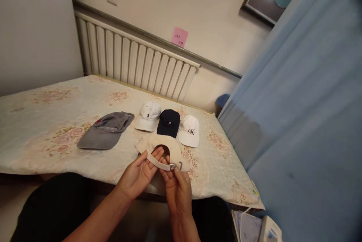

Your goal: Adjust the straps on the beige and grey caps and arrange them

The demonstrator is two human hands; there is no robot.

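Between both hands is a cream baseball cap (174,145), its back strap and metal buckle turned toward me. My left hand (140,170) grips the strap's left part, thumb on top and fingers beneath it. By the buckle, my right hand (177,185) pinches the strap with its thumb. Just beyond, a white cap with a small dark emblem (150,111), a black cap (169,122) and a white cap with CK lettering (189,130) sit side by side. A grey cap (104,132) lies on its own to the left.
The caps lie on a bed-like surface with a floral cover (56,121). Behind it are a white radiator (135,57) and a wall with a pink note (179,37). A blue curtain (296,121) hangs at right. A white device (270,230) stands at lower right.
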